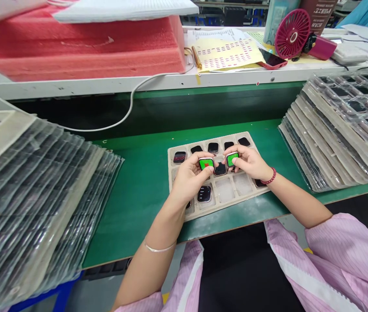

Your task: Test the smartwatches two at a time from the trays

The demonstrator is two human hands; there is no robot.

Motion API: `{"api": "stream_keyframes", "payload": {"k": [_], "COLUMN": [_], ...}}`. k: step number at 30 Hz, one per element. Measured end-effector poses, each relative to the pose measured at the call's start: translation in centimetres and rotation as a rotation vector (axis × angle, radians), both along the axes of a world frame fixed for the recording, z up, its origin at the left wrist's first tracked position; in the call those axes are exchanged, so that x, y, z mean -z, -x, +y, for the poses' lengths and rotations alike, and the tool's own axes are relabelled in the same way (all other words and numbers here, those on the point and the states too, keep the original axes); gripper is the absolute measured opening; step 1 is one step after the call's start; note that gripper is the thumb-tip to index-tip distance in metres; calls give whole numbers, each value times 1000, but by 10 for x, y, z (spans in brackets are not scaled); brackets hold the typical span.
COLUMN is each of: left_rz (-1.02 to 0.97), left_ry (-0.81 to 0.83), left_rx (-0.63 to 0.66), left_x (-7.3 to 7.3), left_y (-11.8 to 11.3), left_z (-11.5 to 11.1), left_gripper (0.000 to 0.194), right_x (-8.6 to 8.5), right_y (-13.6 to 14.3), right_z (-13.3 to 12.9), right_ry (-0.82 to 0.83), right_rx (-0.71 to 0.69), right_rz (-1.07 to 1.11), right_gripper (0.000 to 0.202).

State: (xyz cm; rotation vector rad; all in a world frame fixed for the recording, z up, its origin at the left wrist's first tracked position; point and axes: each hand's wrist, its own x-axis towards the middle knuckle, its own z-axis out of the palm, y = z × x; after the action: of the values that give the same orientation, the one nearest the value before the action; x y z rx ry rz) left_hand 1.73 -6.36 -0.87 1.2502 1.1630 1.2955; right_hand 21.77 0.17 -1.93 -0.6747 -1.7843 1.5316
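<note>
My left hand (190,175) is closed around a smartwatch body (206,164) whose lit screen is green with a red patch; my thumb rests on its lower right edge. In my right hand (248,162) is a second smartwatch body (232,159), its screen green, with my thumb lying across the front. Both hands are held over a beige compartment tray (200,213). Dark-screened watch bodies sit in its back row, among them one (213,148). Near the front left, a watch (204,193) shows white text lines. Two front pockets hold no watch. My hands hide part of the middle row.
Tall stacks of clear trays stand left (50,208) and right (336,138) on the green table (131,208). Behind, a white shelf (157,83) carries pink foam (83,47), papers (226,54), a phone (273,60) and a magenta fan (292,34). A white cable (131,102) hangs down.
</note>
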Motion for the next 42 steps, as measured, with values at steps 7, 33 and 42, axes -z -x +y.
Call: {"api": "stream_keyframes", "payload": {"k": [7,33,42], "left_rz": [35,39,47], "left_ry": [15,11,37], "left_rx": [-9,-9,-39], "left_x": [-1,-1,0], "left_y": [-1,0,1], "left_z": [-1,0,-1], "left_gripper": [35,38,40], "right_x": [1,2,6], "right_y": [0,1,2], "right_z": [0,0,1], "right_ry": [-10,-54,-74], "right_rx": [-16,-18,-25], "right_rz": [12,27,21], "right_gripper": [38,34,38]}}
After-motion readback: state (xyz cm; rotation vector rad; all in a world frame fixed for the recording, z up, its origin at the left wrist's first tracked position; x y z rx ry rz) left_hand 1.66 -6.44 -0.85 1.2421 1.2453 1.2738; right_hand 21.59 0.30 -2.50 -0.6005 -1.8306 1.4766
